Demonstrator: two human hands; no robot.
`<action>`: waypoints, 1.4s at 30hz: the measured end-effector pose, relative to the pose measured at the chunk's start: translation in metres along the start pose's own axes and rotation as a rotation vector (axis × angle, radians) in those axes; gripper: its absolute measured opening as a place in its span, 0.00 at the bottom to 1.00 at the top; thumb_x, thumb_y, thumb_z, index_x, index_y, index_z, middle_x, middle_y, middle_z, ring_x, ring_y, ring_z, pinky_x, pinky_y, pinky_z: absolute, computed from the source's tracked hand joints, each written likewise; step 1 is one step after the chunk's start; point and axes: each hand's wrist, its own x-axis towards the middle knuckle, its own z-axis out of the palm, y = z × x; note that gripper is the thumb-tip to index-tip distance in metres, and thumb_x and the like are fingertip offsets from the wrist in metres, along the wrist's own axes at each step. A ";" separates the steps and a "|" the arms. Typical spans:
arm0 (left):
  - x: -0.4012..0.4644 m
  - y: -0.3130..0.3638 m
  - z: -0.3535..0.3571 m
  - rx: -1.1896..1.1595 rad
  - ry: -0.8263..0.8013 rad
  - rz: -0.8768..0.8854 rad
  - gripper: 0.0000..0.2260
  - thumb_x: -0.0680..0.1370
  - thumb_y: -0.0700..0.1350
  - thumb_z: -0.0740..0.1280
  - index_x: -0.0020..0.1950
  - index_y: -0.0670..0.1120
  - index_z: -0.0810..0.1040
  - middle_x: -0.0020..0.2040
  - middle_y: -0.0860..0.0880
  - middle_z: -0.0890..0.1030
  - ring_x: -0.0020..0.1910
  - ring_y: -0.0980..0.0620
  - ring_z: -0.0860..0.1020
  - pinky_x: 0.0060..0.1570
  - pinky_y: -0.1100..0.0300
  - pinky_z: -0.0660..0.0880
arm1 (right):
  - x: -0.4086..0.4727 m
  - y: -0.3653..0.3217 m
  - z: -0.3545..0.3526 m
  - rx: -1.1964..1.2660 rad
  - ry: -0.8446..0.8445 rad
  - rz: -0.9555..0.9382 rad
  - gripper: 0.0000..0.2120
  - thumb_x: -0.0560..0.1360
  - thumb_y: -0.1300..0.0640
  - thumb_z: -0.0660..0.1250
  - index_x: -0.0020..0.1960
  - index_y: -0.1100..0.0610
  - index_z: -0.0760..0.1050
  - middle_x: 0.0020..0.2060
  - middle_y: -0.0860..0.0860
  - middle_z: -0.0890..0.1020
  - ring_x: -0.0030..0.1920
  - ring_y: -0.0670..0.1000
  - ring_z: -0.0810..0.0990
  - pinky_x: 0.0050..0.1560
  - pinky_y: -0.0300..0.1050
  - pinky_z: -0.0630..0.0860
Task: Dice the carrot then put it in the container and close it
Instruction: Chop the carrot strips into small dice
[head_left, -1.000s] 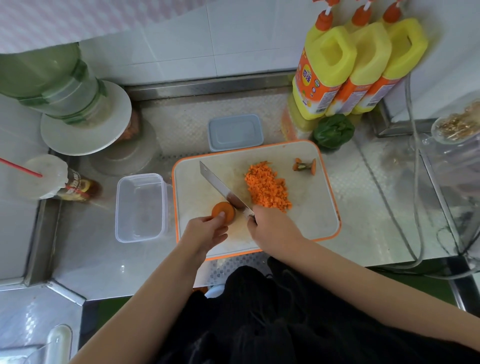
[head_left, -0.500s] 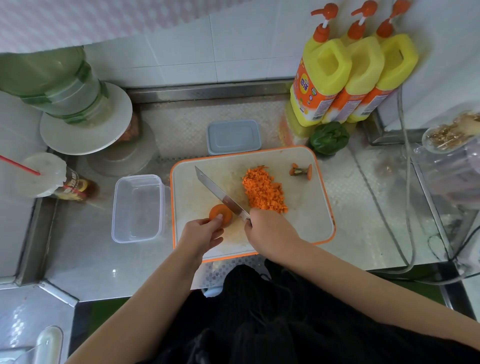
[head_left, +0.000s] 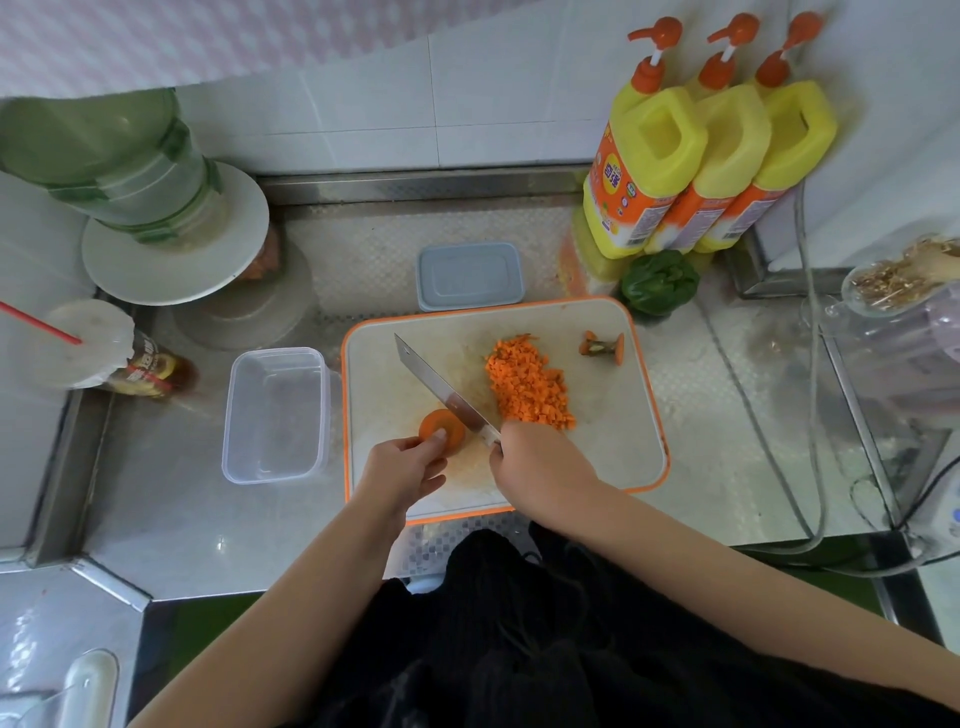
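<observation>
at the far left a green-banded jug (head_left: 104, 161) stands on a white plate (head_left: 171, 260), with a lidded cup (head_left: 85, 343) and red straw nearer. right of these a clear container (head_left: 275, 413) sits open and empty on the steel counter (head_left: 171, 519), just beside the left edge of the orange-rimmed cutting board (head_left: 623, 457). its blue-grey lid (head_left: 470, 275) lies on the counter just past the board's far edge.

on the board's near left, the left hand (head_left: 402, 470) pinches a round carrot stub (head_left: 441, 427) with curled fingertips. the knife (head_left: 441, 389) blade lies just right of the stub, slanting toward the far left, and the right hand (head_left: 540, 462) wraps closed around its handle. a heap of diced carrot (head_left: 527, 387) lies mid-board, right of the blade, and the cut carrot top (head_left: 602, 345) sits near the far right corner.

beyond that corner a green pepper (head_left: 660, 283) rests in front of three yellow pump bottles (head_left: 711, 161) against the tiled wall.
</observation>
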 end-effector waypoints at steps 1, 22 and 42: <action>0.000 0.000 0.000 0.000 0.001 0.001 0.21 0.78 0.46 0.71 0.64 0.35 0.73 0.51 0.41 0.82 0.53 0.46 0.81 0.57 0.50 0.79 | 0.000 -0.001 0.000 -0.005 -0.004 0.006 0.17 0.81 0.58 0.56 0.33 0.54 0.60 0.31 0.51 0.68 0.35 0.54 0.70 0.28 0.42 0.58; 0.006 -0.001 -0.001 -0.019 0.023 -0.032 0.14 0.77 0.44 0.72 0.59 0.39 0.77 0.48 0.40 0.83 0.50 0.46 0.83 0.55 0.51 0.80 | 0.032 0.002 0.017 0.056 -0.079 0.032 0.11 0.79 0.62 0.58 0.37 0.59 0.68 0.33 0.53 0.71 0.37 0.56 0.73 0.31 0.45 0.66; 0.005 0.001 -0.001 -0.007 0.021 -0.050 0.16 0.77 0.44 0.72 0.61 0.38 0.76 0.50 0.41 0.83 0.51 0.47 0.83 0.52 0.54 0.80 | 0.055 0.001 0.051 -0.039 -0.099 0.147 0.11 0.76 0.69 0.57 0.51 0.62 0.77 0.39 0.55 0.78 0.43 0.57 0.78 0.37 0.45 0.68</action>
